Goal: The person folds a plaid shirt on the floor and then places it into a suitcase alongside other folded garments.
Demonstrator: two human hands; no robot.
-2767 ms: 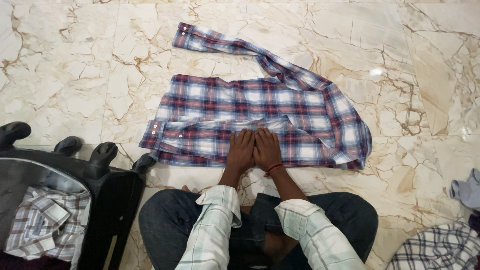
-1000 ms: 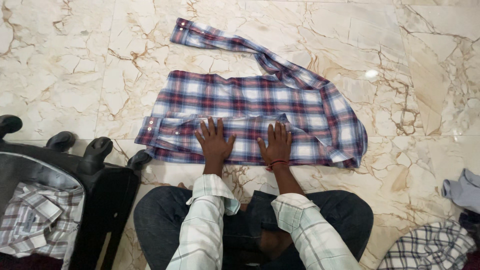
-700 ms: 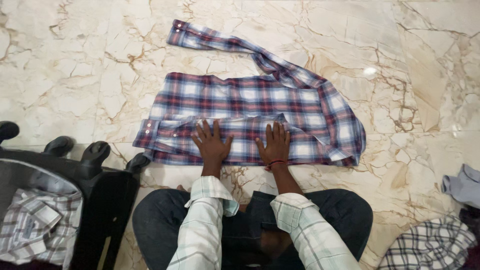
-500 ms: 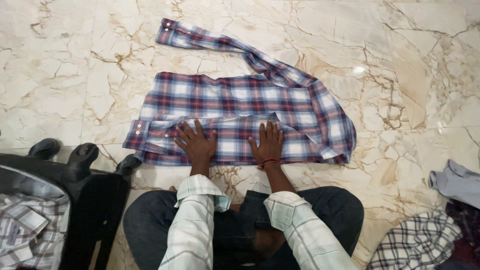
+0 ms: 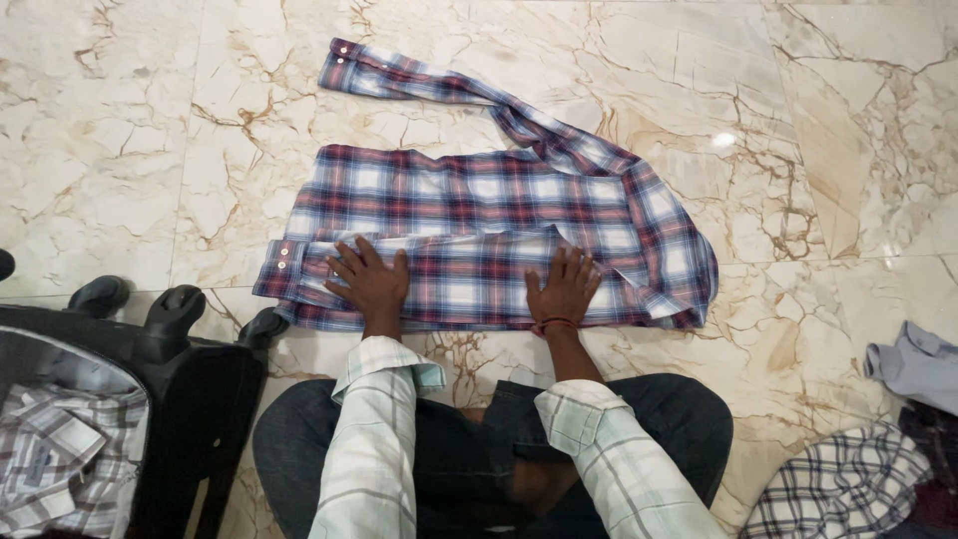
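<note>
A polished cream marble floor [image 5: 120, 150], veined in brown and tan, carries everything in view. A red, blue and white plaid shirt [image 5: 479, 215] lies flat on it, one sleeve stretched out toward the far side. At the left, a black suitcase [image 5: 190, 389] rests open on the tiles, its wheels pointing toward the shirt. At the right edge lie a crumpled grey-blue garment [image 5: 913, 364] and, nearer, a dark-and-white checked cloth [image 5: 848, 484]. A person sits cross-legged on the floor.
</note>
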